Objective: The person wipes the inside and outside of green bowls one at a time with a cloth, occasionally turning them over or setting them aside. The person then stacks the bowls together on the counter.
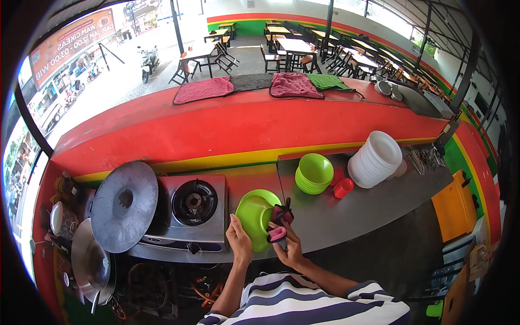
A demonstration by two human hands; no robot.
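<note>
My left hand point(239, 238) grips the left rim of a lime-green bowl point(250, 214), which is tilted above the front of the steel counter. A dark maroon and pink cloth point(277, 234) is bunched in my right hand point(291, 248), held against the bowl's right side. My right fingers are closed round the cloth, and part of it sticks up past the rim. Whether a second bowl sits inside the green one I cannot tell. To the right, a stack of matching green bowls point(314, 174) stands on the steel counter point(325, 216).
Left of my hands is a gas stove point(194, 203), with a large round metal lid point(124, 207) and a wok point(91, 260) beyond. Red cups point(343, 188), stacked white bowls point(375, 160) and cutlery point(425, 160) stand rightward. Cloths point(297, 85) lie on the red ledge point(216, 127).
</note>
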